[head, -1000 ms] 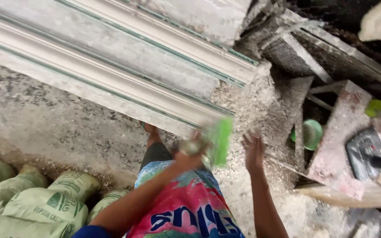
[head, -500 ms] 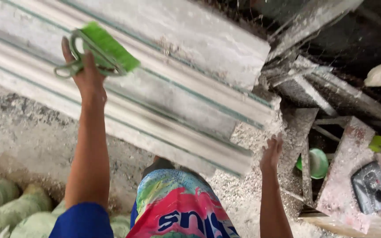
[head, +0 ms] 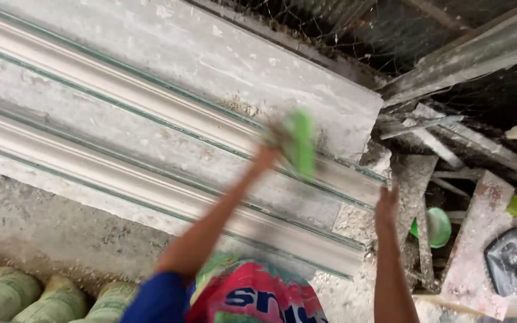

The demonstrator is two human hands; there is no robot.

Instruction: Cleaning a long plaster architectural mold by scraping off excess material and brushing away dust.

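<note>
Centrally, the green brush sits over the far ridges of the long grey moulded slab, blurred by motion. The left hand is clenched around its handle, forearm extended diagonally up and right from the blue sleeve. The right hand is raised at the slab's right end, fingers loosely together; contact cannot be determined. Right of it lie a green bowl and scrap boards. Green sacks lie near left.

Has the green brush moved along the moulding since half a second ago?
Yes. The green brush, in the left hand, swept rightwards along the long grey moulding, towards its right end.
</note>
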